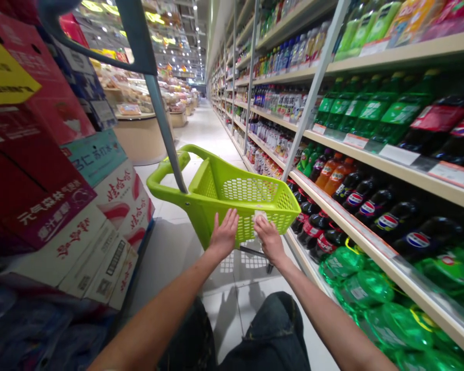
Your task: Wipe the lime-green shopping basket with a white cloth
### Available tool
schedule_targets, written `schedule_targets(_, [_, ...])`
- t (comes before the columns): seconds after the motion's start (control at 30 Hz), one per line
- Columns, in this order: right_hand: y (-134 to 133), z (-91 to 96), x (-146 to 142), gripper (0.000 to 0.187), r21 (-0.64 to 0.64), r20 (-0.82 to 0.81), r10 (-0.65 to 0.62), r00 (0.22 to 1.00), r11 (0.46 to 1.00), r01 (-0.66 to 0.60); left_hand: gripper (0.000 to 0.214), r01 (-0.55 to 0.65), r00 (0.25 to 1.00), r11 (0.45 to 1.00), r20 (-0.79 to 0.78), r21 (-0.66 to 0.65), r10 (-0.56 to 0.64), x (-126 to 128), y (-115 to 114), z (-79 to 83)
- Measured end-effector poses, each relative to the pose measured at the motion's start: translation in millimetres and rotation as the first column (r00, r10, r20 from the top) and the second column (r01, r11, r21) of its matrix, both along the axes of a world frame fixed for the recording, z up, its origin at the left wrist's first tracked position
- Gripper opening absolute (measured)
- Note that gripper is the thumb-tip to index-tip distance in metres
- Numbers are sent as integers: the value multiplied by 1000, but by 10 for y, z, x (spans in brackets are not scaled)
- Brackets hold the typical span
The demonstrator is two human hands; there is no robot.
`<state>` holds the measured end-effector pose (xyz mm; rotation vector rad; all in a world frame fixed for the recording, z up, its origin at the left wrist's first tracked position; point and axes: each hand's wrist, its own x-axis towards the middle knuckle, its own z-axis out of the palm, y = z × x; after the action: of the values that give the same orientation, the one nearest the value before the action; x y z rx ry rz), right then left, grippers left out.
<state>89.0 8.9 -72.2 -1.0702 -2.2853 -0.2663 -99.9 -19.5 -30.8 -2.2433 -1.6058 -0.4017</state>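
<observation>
A lime-green plastic shopping basket cart [204, 206] stands on the aisle floor before my knees, its perforated basket holding nothing that I can see. My left hand [224, 234] lies flat against the near side wall, fingers stretched upward. Farther right on that same wall, my right hand [269, 238] presses a crumpled white cloth or tissue [260, 214] against the plastic, fingers bent over it. A long grey handle [166, 129] rises from the cart's left end toward the top left, ending in a dark grip [139, 36].
Shelves of soda bottles [394, 111] line the right side close to my arm, with large green bottles [371, 288] at the bottom. Stacked drink cartons [100, 221] crowd the left. Beyond the cart, a white tiled aisle [204, 121] runs past round display counters [139, 134].
</observation>
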Motion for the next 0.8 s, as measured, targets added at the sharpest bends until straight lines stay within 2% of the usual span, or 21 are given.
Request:
schedule_targets(0.07, [79, 178, -117, 44, 65, -43, 1, 999, 998, 2, 51, -7, 1000, 1000, 9, -1, 7, -15, -13, 5])
schedule_targets(0.13, [167, 249, -220, 39, 62, -32, -17, 999, 998, 19, 51, -13, 1000, 1000, 15, -5, 13, -24, -32, 3])
schedule_targets(0.23, [193, 103, -287, 35, -22, 42, -36, 998, 999, 37, 53, -24, 1000, 1000, 12, -5, 24, -74, -79, -14])
schedule_targets(0.3, [125, -47, -283, 33, -80, 93, -22, 995, 996, 30, 53, -38, 999, 999, 9, -3, 38, -140, -115, -28])
schedule_targets(0.37, [37, -103, -285, 35, -102, 116, 17, 993, 995, -5, 53, -52, 999, 999, 11, -3, 52, -212, -143, -35])
schedule_targets(0.47, [-11, 75, -376, 38, -1, 25, 73, 997, 997, -73, 54, -65, 998, 998, 18, 6, 65, -284, -154, -24])
schedule_targets(0.53, [40, 260, -490, 38, 91, -54, 95, 994, 992, -90, 55, -71, 997, 997, 20, 21, 70, -297, -144, -12])
schedule_targets(0.6, [116, 356, -597, 37, 114, -76, 89, 993, 990, -80, 55, -74, 997, 997, 24, 34, 73, -298, -135, -7])
schedule_targets(0.67, [157, 297, -652, 34, 71, -45, 64, 997, 996, -60, 55, -77, 997, 996, 29, 36, 76, -312, -140, -14])
schedule_targets(0.8, [53, -41, -603, 32, -59, 66, 82, 994, 995, -78, 55, -97, 995, 995, 27, 19, 97, -413, -182, -40])
